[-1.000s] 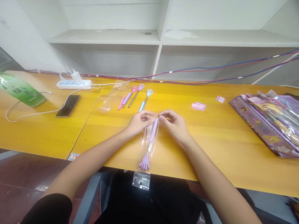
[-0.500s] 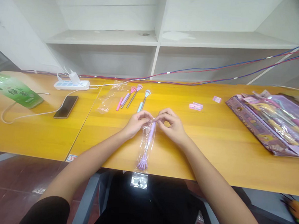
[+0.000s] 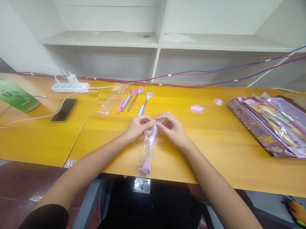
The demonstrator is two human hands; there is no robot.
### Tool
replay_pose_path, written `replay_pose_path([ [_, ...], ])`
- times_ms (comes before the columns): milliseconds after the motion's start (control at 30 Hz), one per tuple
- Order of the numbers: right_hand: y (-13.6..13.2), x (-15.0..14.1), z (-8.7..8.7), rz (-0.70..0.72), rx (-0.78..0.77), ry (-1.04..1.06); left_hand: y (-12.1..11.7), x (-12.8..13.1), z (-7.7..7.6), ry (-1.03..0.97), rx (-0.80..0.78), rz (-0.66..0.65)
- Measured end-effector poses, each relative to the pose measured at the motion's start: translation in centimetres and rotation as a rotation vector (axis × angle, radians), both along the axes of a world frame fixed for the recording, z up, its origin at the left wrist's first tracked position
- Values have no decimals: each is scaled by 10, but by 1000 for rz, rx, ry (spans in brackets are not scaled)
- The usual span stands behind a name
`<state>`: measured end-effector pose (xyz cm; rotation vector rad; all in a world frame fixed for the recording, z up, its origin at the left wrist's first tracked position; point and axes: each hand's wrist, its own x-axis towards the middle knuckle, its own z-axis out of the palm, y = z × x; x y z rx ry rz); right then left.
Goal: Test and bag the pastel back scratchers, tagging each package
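Observation:
A purple back scratcher [image 3: 145, 166] with a hand-shaped head lies inside a clear plastic bag [image 3: 142, 184], its head toward me. The bag's far end is pinched between the fingertips of my left hand [image 3: 138, 127] and my right hand [image 3: 173, 129], which nearly meet. Its silvery near end hangs past the table's front edge. Just beyond my left hand are a blue back scratcher [image 3: 149, 95], a purple one [image 3: 140, 89] and a pink one [image 3: 134, 92], unwrapped, with coloured handles and metal rods.
Behind the scratchers lies a crumpled clear wrapper [image 3: 109, 103]. At left are a phone [image 3: 64, 110], a power strip [image 3: 70, 87] and a green bottle [image 3: 13, 94]. Small pink cards [image 3: 197, 109] and a purple box of packaged items [image 3: 268, 128] lie to the right. Cables run along the back.
The view has shifted slightly. My right fingers have drawn closer together at the bag's far end; both hands keep their grip there, and the bagged scratcher stays in place.

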<state>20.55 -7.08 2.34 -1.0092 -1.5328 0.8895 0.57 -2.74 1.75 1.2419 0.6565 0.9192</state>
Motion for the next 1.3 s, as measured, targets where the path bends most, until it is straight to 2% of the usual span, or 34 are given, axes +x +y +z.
replay_pose_path([
  [100, 0, -2, -2, 76, -191, 141, 0, 1, 0, 27, 62, 7],
  [200, 1, -1, -3, 174, -351, 207, 1, 1, 1, -18, 38, -3],
  [467, 10, -2, -13, 183, -497, 351, 5, -1, 1, -8, -93, -77],
  [667, 12, 0, -13, 154, -489, 379, 5, -1, 4, -11, -152, -64],
  [800, 14, 1, -13, 162, -461, 408, 5, -1, -1, 33, -193, -119],
  [933, 12, 2, -13, 234, -472, 386, 4, 0, -6, 59, -149, -141],
  [1100, 6, 1, -15, 400, -501, 324, 1, 1, -3, 7, -163, -154],
  [1200, 6, -3, -15, 345, -427, 299, 2, 0, -2, 5, -164, -145],
  [1300, 10, -5, -12, 214, -359, 417, 4, -1, -2, 12, -198, -124],
])
